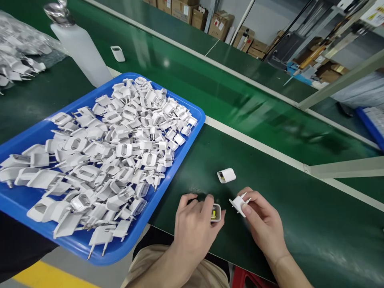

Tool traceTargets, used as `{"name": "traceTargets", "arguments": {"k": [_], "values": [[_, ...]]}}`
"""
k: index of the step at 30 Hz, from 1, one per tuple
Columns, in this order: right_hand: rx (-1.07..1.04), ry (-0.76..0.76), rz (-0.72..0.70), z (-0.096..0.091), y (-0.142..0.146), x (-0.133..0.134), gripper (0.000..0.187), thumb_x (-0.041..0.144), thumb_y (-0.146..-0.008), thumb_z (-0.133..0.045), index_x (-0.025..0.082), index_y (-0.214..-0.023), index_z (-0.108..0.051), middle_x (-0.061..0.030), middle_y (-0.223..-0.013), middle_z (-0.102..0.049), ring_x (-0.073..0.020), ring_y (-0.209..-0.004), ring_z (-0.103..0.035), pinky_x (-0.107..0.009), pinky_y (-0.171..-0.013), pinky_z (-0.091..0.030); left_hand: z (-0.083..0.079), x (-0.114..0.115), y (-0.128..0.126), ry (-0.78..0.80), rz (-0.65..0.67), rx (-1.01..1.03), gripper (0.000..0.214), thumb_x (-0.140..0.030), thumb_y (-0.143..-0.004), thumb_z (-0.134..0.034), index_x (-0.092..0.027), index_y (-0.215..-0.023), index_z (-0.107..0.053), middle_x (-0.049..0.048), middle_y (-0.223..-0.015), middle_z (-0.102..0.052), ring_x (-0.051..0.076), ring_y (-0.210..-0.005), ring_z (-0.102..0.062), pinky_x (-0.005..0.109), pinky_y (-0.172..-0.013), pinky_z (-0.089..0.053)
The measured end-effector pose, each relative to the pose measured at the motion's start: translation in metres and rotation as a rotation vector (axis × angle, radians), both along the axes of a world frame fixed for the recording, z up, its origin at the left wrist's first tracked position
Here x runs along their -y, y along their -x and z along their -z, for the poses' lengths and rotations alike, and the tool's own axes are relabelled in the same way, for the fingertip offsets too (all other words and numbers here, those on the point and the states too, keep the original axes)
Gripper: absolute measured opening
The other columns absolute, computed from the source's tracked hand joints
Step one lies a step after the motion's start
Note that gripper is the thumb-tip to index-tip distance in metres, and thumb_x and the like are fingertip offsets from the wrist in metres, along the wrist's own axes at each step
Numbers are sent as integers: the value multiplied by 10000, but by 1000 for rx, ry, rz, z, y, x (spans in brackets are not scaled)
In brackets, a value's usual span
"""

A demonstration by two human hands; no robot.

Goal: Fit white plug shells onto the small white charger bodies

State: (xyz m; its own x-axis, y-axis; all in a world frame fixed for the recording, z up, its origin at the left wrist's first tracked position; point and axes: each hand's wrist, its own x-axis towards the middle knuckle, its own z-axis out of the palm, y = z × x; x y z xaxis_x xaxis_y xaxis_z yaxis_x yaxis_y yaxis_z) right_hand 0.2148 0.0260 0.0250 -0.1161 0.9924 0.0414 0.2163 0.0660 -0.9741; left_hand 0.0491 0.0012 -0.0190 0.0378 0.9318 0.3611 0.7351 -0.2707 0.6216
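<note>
The left hand (196,218) is curled around a white charger body (216,212), thumb and fingers closed on it, with its open end turned toward the other hand and something yellow showing inside. The right hand (261,218) pinches a white two-pin plug piece (239,204) between thumb and forefinger, pins pointing up and away, just beside the charger body but not touching it. Both are held low over the green tabletop (300,240), close to its near edge.

The likeliest trouble is a crooked meeting of the two parts: the plug piece sits tilted relative to the open end, and if pressed in at that angle it could jam or bend against whatever sits inside. The pinch grip is light and covers only a corner of the piece, so it could twist or slip out and drop off the near edge onto the lap below.

A second charger body (226,175) lies loose on the tabletop just beyond the hands; a sweeping wrist could knock it toward the conveyor belt (240,104). The blue tray (186,160), heaped with white plug pieces (120,152), overhangs the near edge at the left, and a nudge from the left forearm might tip it or spill parts. A white bottle (81,48) stands behind it.
</note>
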Motion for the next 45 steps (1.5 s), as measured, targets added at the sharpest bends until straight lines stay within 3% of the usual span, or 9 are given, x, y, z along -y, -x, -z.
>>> {"name": "traceTargets", "arguments": {"k": [4,9,11,15,20,23,29,33,45], "values": [[193,-190,43,-1,2,7,53,283,-953,-635,234,-934,-641,-28,-835,-595,-142,-711,-565,-238,-566,-474,-1,1,3,49,14,26,492,-532,-737,-856,-178,-941,-582,-37,-641,-634,161,-578,-580,411,-906,-445],[277,-260,115,4,-2,15,152,296,-959,-633,242,-1100,-618,-28,-835,-669,-140,-671,-637,-234,-547,-527,-3,4,18,131,145,70,315,-340,-876,-762,-190,-1092,-590,-37,-737,-679,152,-670,-604,402,-986,-400],[259,-231,98,5,-6,15,223,318,-960,-634,242,-1170,-623,-5,-745,-654,-128,-575,-619,-219,-469,-498,-2,4,19,127,161,63,189,-331,-926,-694,-195,-1013,-594,-49,-684,-642,141,-641,-576,392,-971,-402],[148,-66,15,4,-14,11,189,342,-973,-620,235,-1121,-668,9,-685,-646,-101,-434,-563,-206,-381,-453,-1,3,10,49,71,-15,279,-381,-937,-657,-191,-783,-522,-44,-580,-562,144,-582,-525,395,-921,-418],[-58,89,-164,-5,-21,5,319,402,-952,-662,223,-1214,-623,-29,-715,-702,-184,-548,-683,-260,-449,-546,-3,-1,4,45,14,-68,242,-317,-896,-690,-151,-1055,-616,-39,-612,-624,147,-560,-552,410,-906,-411],[49,-29,-163,-9,-18,4,246,327,-932,-696,244,-1158,-651,-33,-785,-721,-177,-585,-688,-259,-480,-555,-4,-2,8,76,94,-21,390,-330,-844,-740,-167,-1173,-606,-35,-678,-670,151,-586,-582,414,-932,-397],[515,-391,-165,-9,2,8,170,132,-911,-675,238,-1043,-662,-33,-885,-678,-131,-689,-615,-241,-571,-502,-1,0,10,50,103,-5,260,-153,-821,-644,-163,-1079,-617,-32,-687,-664,151,-618,-577,413,-963,-377],[631,-396,-184,-6,13,9,124,180,-941,-641,232,-1053,-627,-26,-865,-664,-141,-696,-613,-261,-594,-498,0,0,7,54,93,-7,166,-179,-864,-616,-177,-1030,-613,-43,-641,-632,152,-602,-559,414,-955,-386],[609,-438,-158,0,17,11,86,171,-945,-639,220,-1009,-608,-9,-769,-648,-129,-617,-585,-259,-545,-474,3,1,7,61,94,10,135,-248,-922,-631,-171,-1031,-611,-33,-674,-651,154,-611,-560,418,-962,-383]]}}
